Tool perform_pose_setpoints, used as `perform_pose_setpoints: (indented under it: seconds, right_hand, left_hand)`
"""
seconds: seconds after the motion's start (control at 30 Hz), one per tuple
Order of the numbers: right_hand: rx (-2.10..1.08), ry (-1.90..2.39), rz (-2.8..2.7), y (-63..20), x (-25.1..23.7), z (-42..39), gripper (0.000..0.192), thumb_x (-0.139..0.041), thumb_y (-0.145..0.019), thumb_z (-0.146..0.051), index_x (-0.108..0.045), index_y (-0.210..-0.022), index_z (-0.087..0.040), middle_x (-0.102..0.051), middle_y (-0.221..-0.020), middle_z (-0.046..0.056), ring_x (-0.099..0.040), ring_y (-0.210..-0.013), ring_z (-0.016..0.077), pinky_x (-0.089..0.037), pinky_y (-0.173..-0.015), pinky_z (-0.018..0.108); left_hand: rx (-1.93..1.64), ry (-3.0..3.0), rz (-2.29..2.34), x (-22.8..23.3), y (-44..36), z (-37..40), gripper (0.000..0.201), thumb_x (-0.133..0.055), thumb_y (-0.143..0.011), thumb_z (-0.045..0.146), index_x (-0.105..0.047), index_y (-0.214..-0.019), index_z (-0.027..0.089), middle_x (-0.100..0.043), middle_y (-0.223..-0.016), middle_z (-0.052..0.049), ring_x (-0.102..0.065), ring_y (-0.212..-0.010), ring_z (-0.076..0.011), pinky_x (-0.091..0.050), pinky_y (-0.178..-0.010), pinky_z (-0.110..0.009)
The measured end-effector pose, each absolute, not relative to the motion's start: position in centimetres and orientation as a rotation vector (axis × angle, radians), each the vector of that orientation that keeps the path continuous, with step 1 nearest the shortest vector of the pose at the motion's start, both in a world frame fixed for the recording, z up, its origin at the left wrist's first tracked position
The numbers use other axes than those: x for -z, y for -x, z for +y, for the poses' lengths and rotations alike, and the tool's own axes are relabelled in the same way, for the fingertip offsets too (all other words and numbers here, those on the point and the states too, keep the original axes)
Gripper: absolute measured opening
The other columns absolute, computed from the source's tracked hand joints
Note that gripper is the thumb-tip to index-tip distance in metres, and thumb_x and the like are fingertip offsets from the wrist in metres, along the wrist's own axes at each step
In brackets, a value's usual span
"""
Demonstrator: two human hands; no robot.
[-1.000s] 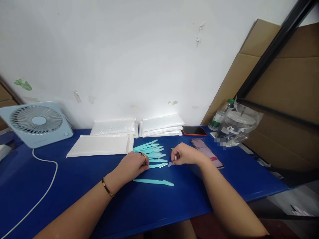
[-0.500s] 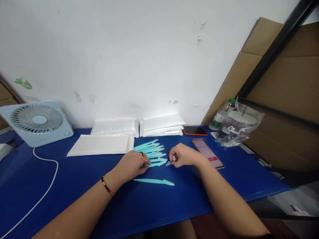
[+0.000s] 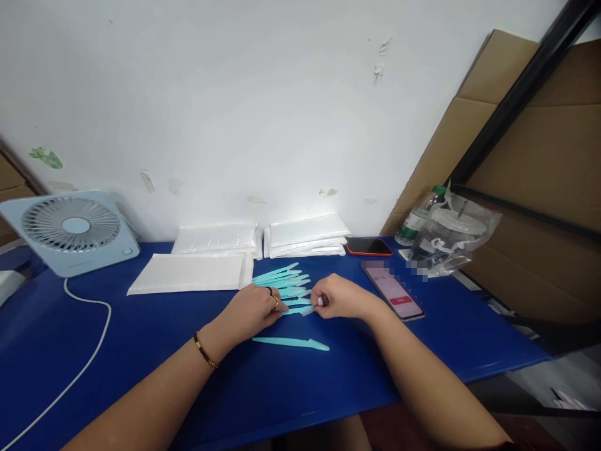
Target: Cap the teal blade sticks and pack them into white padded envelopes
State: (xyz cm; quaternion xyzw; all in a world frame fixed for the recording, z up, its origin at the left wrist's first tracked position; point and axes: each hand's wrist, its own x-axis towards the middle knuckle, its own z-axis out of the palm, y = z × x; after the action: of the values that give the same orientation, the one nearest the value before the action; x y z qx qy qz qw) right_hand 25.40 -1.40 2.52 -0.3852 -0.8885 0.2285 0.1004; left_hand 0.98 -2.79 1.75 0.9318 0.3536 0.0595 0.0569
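Several turquoise eyebrow razors lie fanned side by side on the blue table, their blade ends to the right. My left hand rests over their handles, fingers closed on the nearest razor of the row. At that razor's blade end, my right hand pinches small translucent blade covers; one cover pokes out from the fingertips and meets the blade end. How many more sit in the palm is hidden. A single turquoise razor lies apart, closer to me.
White packets and stacked packets lie along the wall. A blue fan with a white cable stands left. To the right are two phones, a water bottle and a cup in a plastic bag.
My right hand has shifted left, bringing the translucent cover from beside the nearest razor's tip onto its blade end. My left hand stays almost where it was.
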Motion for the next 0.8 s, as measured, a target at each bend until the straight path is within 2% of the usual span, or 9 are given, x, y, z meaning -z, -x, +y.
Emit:
perform_pose_setpoints:
  seconds: [0.2,0.3,0.47,0.8]
  right_hand:
    - [-0.823,1.297,-2.581,-27.8,-3.0,-0.7,0.012,-0.06,-0.068,-0.021,-0.069,-0.075,-0.017,-0.066,-0.067,0.0,-0.058,-0.059,0.0117,-0.038,-0.051,0.02]
    - [-0.868,1.312,-2.558,-27.9,-2.9,-0.6,0.02,-0.067,-0.065,-0.028,-0.07,-0.082,-0.018,-0.066,-0.068,0.0,-0.058,-0.059,0.0124,-0.039,-0.051,0.02]
    - [-0.826,1.228,-2.574,-27.1,-2.7,-0.7,0.009,-0.064,-0.069,-0.022,-0.07,-0.075,-0.017,-0.066,-0.068,0.0,-0.058,-0.06,0.0111,-0.038,-0.052,0.019]
    - [-0.748,1.115,-2.567,-24.8,-1.8,-0.9,0.007,-0.064,-0.072,-0.02,-0.069,-0.075,-0.017,-0.066,-0.072,0.001,-0.058,-0.062,0.0108,-0.037,-0.054,0.019]
  left_hand:
    - [-0.182,-2.764,1.095,-1.8,-0.7,-2.7,0.02,-0.051,-0.083,0.022,-0.07,-0.087,0.025,-0.067,-0.089,0.0,-0.06,-0.072,-0.0131,-0.038,-0.062,-0.023]
    - [-0.191,-2.758,1.093,-1.8,-0.7,-2.6,0.02,-0.051,-0.083,0.021,-0.07,-0.086,0.024,-0.067,-0.089,0.0,-0.06,-0.071,-0.0133,-0.038,-0.062,-0.024]
    - [-0.19,-2.744,1.078,-1.8,-0.7,-2.6,0.019,-0.053,-0.082,0.02,-0.07,-0.087,0.025,-0.067,-0.089,0.001,-0.06,-0.072,-0.0134,-0.039,-0.063,-0.024]
    - [-0.218,-2.749,1.076,-1.1,-0.8,-2.3,0.023,-0.047,-0.087,0.025,-0.07,-0.091,0.025,-0.065,-0.088,-0.001,-0.059,-0.07,-0.0122,-0.04,-0.063,-0.023]
